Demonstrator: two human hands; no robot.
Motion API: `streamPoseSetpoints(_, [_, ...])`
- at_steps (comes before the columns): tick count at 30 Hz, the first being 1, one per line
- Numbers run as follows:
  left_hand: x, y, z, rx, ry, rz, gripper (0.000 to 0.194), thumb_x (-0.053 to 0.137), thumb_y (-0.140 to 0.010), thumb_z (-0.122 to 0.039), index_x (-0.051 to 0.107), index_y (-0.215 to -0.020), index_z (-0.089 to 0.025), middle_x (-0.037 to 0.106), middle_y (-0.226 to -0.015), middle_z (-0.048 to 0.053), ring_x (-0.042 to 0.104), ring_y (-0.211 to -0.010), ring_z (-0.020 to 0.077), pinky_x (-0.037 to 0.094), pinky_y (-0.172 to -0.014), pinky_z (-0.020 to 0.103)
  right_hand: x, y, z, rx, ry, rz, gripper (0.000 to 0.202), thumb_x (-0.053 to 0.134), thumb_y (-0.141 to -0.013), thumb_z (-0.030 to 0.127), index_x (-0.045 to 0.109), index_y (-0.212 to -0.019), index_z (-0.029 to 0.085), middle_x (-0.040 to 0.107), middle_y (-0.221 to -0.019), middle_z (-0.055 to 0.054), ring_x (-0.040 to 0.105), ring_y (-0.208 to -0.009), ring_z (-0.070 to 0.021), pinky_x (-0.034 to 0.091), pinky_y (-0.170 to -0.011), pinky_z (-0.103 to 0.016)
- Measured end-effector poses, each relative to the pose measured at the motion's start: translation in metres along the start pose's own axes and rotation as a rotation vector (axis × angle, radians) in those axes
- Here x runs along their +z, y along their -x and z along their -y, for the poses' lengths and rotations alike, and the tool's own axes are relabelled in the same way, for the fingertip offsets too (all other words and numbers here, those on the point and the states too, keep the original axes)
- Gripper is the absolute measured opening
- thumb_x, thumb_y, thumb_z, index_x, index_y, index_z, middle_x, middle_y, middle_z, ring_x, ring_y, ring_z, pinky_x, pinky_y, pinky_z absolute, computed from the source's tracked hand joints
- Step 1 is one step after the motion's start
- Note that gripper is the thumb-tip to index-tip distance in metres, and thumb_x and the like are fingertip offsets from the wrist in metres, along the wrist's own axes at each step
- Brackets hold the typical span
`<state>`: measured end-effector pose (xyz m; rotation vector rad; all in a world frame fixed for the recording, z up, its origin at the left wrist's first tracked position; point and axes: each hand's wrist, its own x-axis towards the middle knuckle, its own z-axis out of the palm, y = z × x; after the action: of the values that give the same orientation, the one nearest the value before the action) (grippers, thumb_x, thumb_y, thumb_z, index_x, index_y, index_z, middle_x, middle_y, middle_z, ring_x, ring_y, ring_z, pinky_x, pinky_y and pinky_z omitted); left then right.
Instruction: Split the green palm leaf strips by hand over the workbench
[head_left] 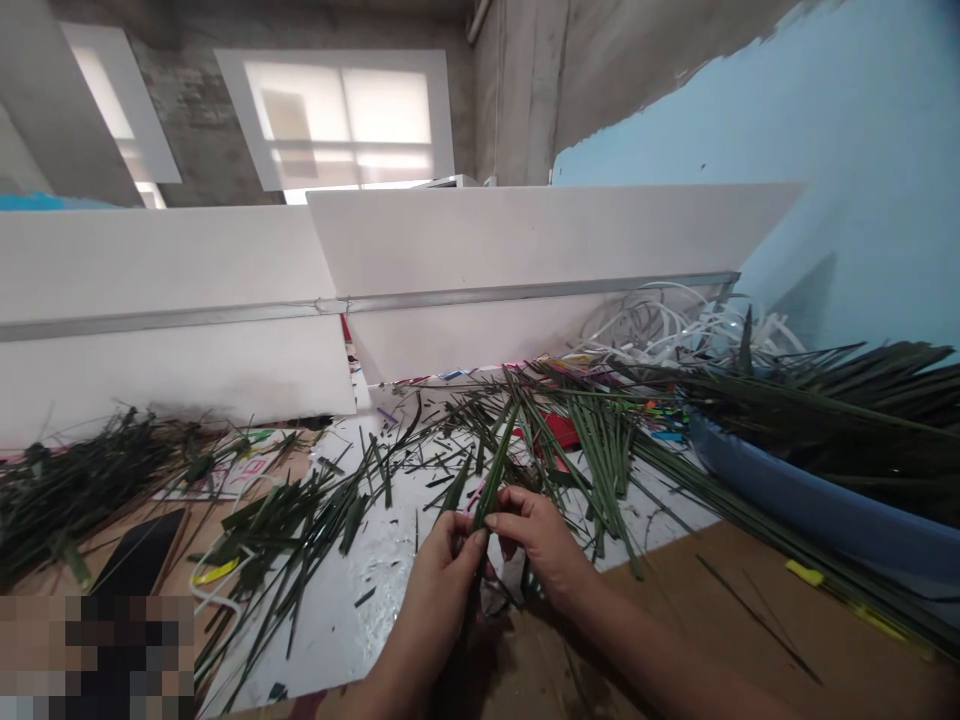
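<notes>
Low in the middle of the head view, a long green leaf strip (495,467) points up and away, pinched between both hands. My left hand (448,565) is closed around its lower part, thumb on top. My right hand (534,535) pinches the same strip from the right with thumb and forefinger. Just beyond the hands, cut leaf strips (600,440) lie in a loose pile, with a red piece (559,432) partly under them. A small whitish thing (504,590) shows below my fingers; its kind is unclear.
A blue basin (787,490) heaped with long leaves (847,410) stands at the right. White plastic strapping (682,325) is coiled behind it. More cuttings (82,480) and a dark phone-like slab (139,552) lie left. White panels (555,240) close off the back.
</notes>
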<state>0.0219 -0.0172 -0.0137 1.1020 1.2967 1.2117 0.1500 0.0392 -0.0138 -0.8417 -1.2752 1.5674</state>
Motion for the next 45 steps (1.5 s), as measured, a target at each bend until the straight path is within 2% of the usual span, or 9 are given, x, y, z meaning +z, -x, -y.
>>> streamPoseSetpoints(3, [0.001,-0.001,0.002,0.030,-0.041,-0.015,0.025,0.058,-0.082,-0.044,0.050,-0.085,-0.021,0.057,-0.060,-0.005,0.042,-0.038,0.0093,0.035,-0.038,0.020,-0.001,-0.001,0.000,-0.010,0.026,0.023,0.014,0.068,-0.063,0.028,0.063,-0.068,0.015,0.057,-0.060,0.004,0.049,-0.047,-0.0091,0.038,-0.047,-0.023])
streamPoseSetpoints(7, [0.002,0.001,0.005,0.144,-0.099,-0.072,0.015,0.056,-0.085,-0.035,0.052,-0.083,-0.020,0.059,-0.068,-0.002,0.054,-0.056,0.0122,0.042,-0.054,0.022,0.001,-0.001,-0.002,0.000,0.030,0.018,0.016,0.067,-0.062,0.028,0.064,-0.070,0.015,0.059,-0.060,0.003,0.052,-0.046,-0.0105,0.039,-0.047,-0.023])
streamPoseSetpoints(11, [0.005,0.005,0.008,0.215,-0.177,-0.084,0.013,0.052,-0.089,-0.031,0.053,-0.082,-0.021,0.060,-0.073,-0.002,0.055,-0.065,0.0141,0.042,-0.062,0.024,0.006,0.001,-0.004,0.001,-0.004,-0.017,0.016,0.064,-0.062,0.027,0.063,-0.072,0.016,0.059,-0.060,0.004,0.051,-0.044,-0.0102,0.039,-0.044,-0.023])
streamPoseSetpoints(15, [0.008,0.005,0.006,0.235,-0.160,-0.096,0.016,0.052,-0.089,-0.033,0.052,-0.079,-0.021,0.058,-0.071,-0.002,0.053,-0.064,0.0137,0.041,-0.062,0.024,0.007,0.003,-0.004,-0.005,-0.024,-0.028,0.015,0.065,-0.065,0.028,0.062,-0.073,0.016,0.058,-0.059,0.005,0.049,-0.042,-0.0096,0.038,-0.043,-0.022])
streamPoseSetpoints(19, [0.006,0.004,-0.003,0.107,-0.024,-0.091,0.022,0.056,-0.083,-0.041,0.049,-0.080,-0.021,0.056,-0.061,-0.004,0.049,-0.052,0.0112,0.038,-0.050,0.020,0.002,0.002,-0.001,0.006,-0.022,0.053,0.019,0.069,-0.069,0.033,0.061,-0.071,0.017,0.059,-0.058,0.004,0.053,-0.043,-0.0101,0.037,-0.046,-0.022])
streamPoseSetpoints(24, [0.003,0.002,-0.008,-0.014,-0.014,-0.061,0.035,0.058,-0.077,-0.054,0.047,-0.086,-0.021,0.056,-0.054,-0.005,0.038,-0.036,0.0087,0.027,-0.034,0.018,0.001,0.001,0.001,0.013,-0.016,0.080,0.022,0.073,-0.066,0.035,0.061,-0.069,0.016,0.059,-0.059,0.004,0.055,-0.044,-0.0107,0.039,-0.048,-0.023])
streamPoseSetpoints(31, [0.005,0.000,-0.002,0.031,-0.062,-0.091,0.022,0.054,-0.083,-0.042,0.048,-0.083,-0.021,0.054,-0.054,-0.006,0.037,-0.037,0.0081,0.030,-0.040,0.019,0.001,-0.001,-0.002,0.013,0.005,0.063,0.021,0.073,-0.065,0.034,0.061,-0.067,0.016,0.060,-0.059,0.003,0.055,-0.044,-0.0111,0.040,-0.047,-0.023])
streamPoseSetpoints(38, [0.005,0.005,0.005,0.218,-0.302,-0.160,0.011,0.049,-0.089,-0.032,0.050,-0.085,-0.022,0.061,-0.074,0.000,0.057,-0.067,0.0172,0.039,-0.063,0.026,0.004,-0.004,-0.012,-0.020,0.003,0.040,0.017,0.068,-0.062,0.029,0.062,-0.071,0.016,0.059,-0.059,0.004,0.053,-0.041,-0.0103,0.041,-0.042,-0.023])
streamPoseSetpoints(45, [0.008,0.010,0.003,0.237,-0.418,-0.136,0.009,0.046,-0.091,-0.030,0.049,-0.084,-0.024,0.061,-0.073,-0.001,0.057,-0.066,0.0185,0.036,-0.063,0.026,0.008,0.001,-0.011,0.003,0.001,-0.037,0.014,0.063,-0.062,0.029,0.059,-0.069,0.017,0.057,-0.055,0.005,0.049,-0.040,-0.0097,0.040,-0.040,-0.022])
